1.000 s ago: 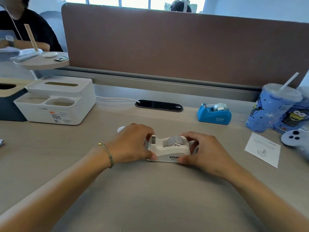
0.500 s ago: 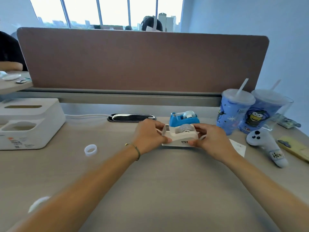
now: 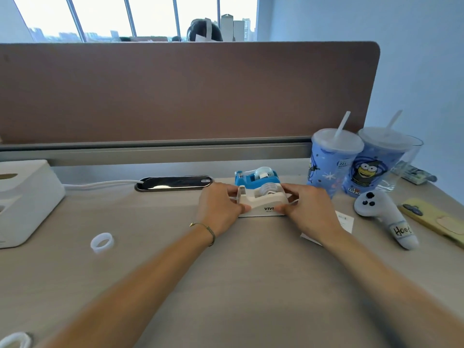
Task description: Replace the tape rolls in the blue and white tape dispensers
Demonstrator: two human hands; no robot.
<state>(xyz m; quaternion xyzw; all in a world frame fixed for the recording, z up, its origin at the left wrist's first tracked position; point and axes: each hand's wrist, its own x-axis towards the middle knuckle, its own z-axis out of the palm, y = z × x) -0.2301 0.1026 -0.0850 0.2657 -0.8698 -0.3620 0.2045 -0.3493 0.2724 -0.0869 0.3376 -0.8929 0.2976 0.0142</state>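
The white tape dispenser (image 3: 261, 205) rests on the desk with a clear tape roll (image 3: 270, 189) seated in it. My left hand (image 3: 219, 207) grips its left end and my right hand (image 3: 307, 209) grips its right end. Directly behind it and close to it stands the blue tape dispenser (image 3: 257, 177), also holding a roll (image 3: 263, 173). A bare white tape core (image 3: 102, 242) lies on the desk to the left. Part of another white ring (image 3: 15, 340) shows at the bottom left corner.
Two blue cups with straws (image 3: 334, 162) (image 3: 376, 167) stand at the right. A white controller (image 3: 384, 217), a yellow phone (image 3: 437, 219) and a paper slip (image 3: 345, 221) lie nearby. A white organiser box (image 3: 25, 202) sits left. A brown partition (image 3: 188, 91) backs the desk, with a cable port (image 3: 173, 183).
Both hands have pushed the white dispenser away across the desk until it sits right in front of the blue one. My view has lifted and turned right.
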